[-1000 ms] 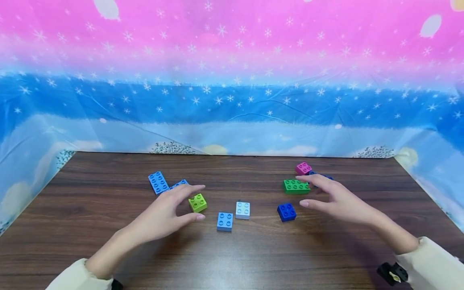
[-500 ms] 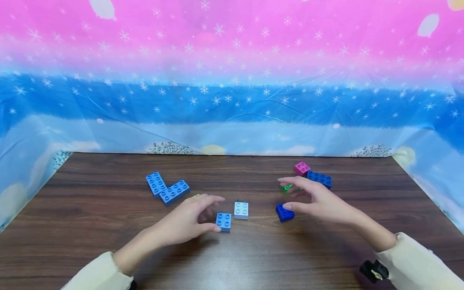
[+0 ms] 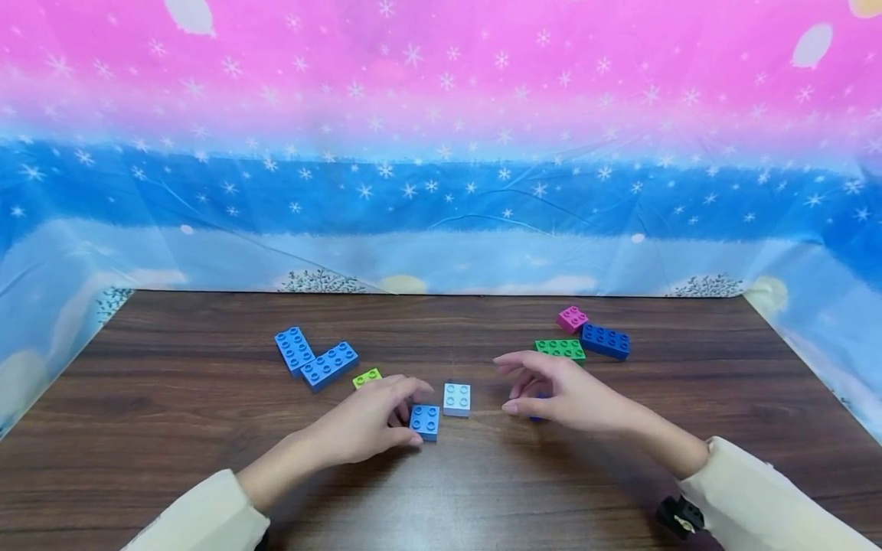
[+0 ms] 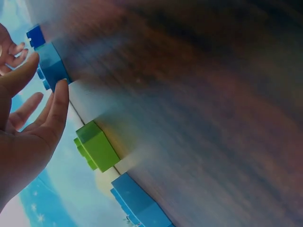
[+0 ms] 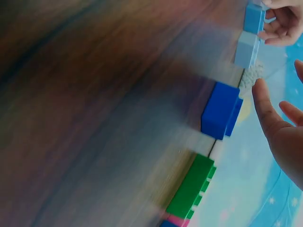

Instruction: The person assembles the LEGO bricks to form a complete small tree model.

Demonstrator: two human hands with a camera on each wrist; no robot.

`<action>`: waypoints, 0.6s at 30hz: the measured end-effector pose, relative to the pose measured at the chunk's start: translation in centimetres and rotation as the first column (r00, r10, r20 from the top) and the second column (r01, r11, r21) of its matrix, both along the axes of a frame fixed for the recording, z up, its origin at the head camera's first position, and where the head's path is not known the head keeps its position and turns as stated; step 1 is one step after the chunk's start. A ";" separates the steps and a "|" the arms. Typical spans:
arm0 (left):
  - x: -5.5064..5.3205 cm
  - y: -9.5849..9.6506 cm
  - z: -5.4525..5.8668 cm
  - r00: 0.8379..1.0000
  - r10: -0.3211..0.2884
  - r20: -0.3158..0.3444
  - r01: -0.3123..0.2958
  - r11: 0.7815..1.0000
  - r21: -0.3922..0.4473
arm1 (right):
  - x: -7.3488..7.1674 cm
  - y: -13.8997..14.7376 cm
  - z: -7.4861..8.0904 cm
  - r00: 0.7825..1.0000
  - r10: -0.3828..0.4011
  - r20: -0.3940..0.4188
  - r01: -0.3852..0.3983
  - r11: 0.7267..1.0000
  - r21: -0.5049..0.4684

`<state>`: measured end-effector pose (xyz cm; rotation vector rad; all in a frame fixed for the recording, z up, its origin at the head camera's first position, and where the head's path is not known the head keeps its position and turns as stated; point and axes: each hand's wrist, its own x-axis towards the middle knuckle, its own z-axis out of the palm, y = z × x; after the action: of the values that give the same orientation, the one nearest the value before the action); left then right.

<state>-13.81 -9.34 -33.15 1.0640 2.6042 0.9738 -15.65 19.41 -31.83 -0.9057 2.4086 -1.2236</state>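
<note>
Left hand: the left hand (image 3: 361,428), at lower centre of the head view, has its fingers (image 3: 406,388) curled narrowly about the square mid-blue plastic four-stud brick (image 3: 425,421), thumb tip at its near edge; whether it grips or only touches, I cannot tell.
Right hand: the right hand (image 3: 568,394), right of centre, hovers with fingers spread wide and slack, holding nothing, above the square dark blue plastic brick (image 5: 220,110), which it mostly hides in the head view.
Between the hands: a square pale blue plastic brick (image 3: 458,399) stands on the dark wood-grain counter (image 3: 172,428), just beside the mid-blue one.
Left of centre: a small lime-green plastic brick (image 3: 367,377); beyond it two long blue plastic bricks (image 3: 315,358) lie in an L.
Upper right: a long green plastic brick (image 3: 560,349), a long dark blue plastic brick (image 3: 605,340) and a square magenta plastic brick (image 3: 573,318).
</note>
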 end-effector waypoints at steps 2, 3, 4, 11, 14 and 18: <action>-0.1 0.1 -0.1 1.000 -0.002 -0.015 0.002 1.000 0.002 | 0.0 -0.5 -0.1 1.000 0.009 0.001 -0.009 1.000 0.013; -0.1 0.1 -0.2 1.000 -0.003 -0.023 0.003 1.000 0.004 | 0.0 -0.8 -0.1 1.000 0.016 -0.001 -0.016 1.000 0.019; -0.1 0.2 -0.3 1.000 -0.003 -0.025 0.003 1.000 0.007 | 0.0 -1.0 -0.2 1.000 0.021 0.000 -0.021 0.999 0.026; -0.1 0.9 -0.5 1.000 0.019 -0.002 -0.019 1.000 0.013 | -0.3 -2.7 -0.9 0.997 0.047 -0.054 -0.041 0.994 0.103; -0.1 1.2 -0.5 1.000 0.025 0.015 -0.025 1.000 0.012 | -0.4 -3.3 -1.2 0.996 0.042 -0.081 -0.031 0.990 0.137; -0.3 1.4 -0.6 0.999 0.030 0.032 -0.030 0.999 0.016 | -0.7 -3.7 -1.3 0.994 0.022 -0.107 -0.005 0.987 0.160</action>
<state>-14.08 -7.97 -33.72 1.0079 2.5988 1.0113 -16.35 15.67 -33.14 -0.9603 2.5380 -0.9824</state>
